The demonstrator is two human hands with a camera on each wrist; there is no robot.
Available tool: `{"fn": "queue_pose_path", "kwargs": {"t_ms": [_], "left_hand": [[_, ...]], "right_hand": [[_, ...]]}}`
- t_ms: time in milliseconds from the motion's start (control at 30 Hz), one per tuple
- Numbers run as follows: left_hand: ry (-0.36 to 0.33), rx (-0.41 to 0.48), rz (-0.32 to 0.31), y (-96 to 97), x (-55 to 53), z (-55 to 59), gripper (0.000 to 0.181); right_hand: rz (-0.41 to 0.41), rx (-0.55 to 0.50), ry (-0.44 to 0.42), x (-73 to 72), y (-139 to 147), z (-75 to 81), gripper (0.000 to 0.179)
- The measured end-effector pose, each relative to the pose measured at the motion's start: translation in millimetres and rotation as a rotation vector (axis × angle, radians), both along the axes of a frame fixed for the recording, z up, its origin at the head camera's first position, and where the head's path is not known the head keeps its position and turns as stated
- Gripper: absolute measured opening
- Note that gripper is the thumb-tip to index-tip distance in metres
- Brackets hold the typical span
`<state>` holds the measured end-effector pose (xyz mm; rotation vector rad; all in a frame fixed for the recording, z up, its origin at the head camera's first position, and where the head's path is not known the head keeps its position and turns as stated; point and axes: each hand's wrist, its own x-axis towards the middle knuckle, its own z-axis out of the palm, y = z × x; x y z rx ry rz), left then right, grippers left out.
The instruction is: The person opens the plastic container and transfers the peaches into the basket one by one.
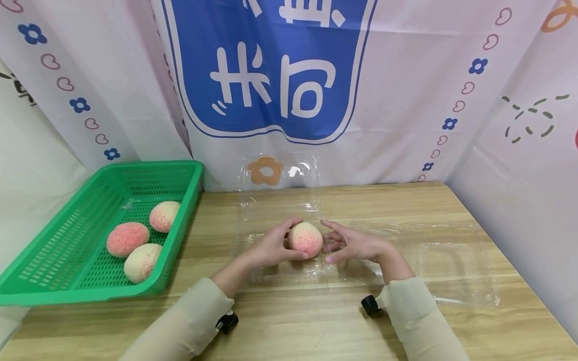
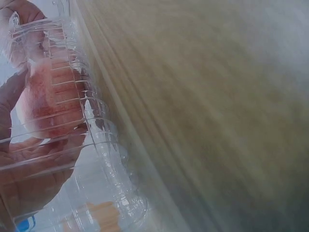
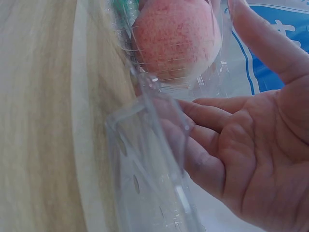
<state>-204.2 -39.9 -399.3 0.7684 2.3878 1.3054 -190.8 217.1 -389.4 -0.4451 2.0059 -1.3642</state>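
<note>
Peach (image 1: pixel 305 239) gripped by curled left hand (image 1: pixel 271 246); right hand (image 1: pixel 352 244) beside it, fingers loosely spread

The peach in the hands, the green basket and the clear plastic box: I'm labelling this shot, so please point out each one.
peach (image 1: pixel 305 239), head view, middle of its pink side.
green basket (image 1: pixel 184 213), head view, right wall.
clear plastic box (image 1: pixel 280 200), head view, raised lid.

Green basket (image 1: pixel 54 260) holds three peaches (image 1: pixel 128 239).
</note>
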Motion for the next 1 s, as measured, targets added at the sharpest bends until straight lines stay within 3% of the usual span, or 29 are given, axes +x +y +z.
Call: {"fn": "queue_pose_path", "kwargs": {"t_ms": [567, 1000], "left_hand": [[0.013, -0.065, -0.02, 0.5, 1.0, 3.3, 0.083], [-0.036, -0.001, -0.076, -4.5, 3.7, 7.1, 0.079]], "right_hand": [[0.0, 0.008, 0.0, 0.0, -0.7, 0.3, 0.106], [-0.009, 0.013, -0.002, 0.6, -0.7, 1.7, 0.105]]}}
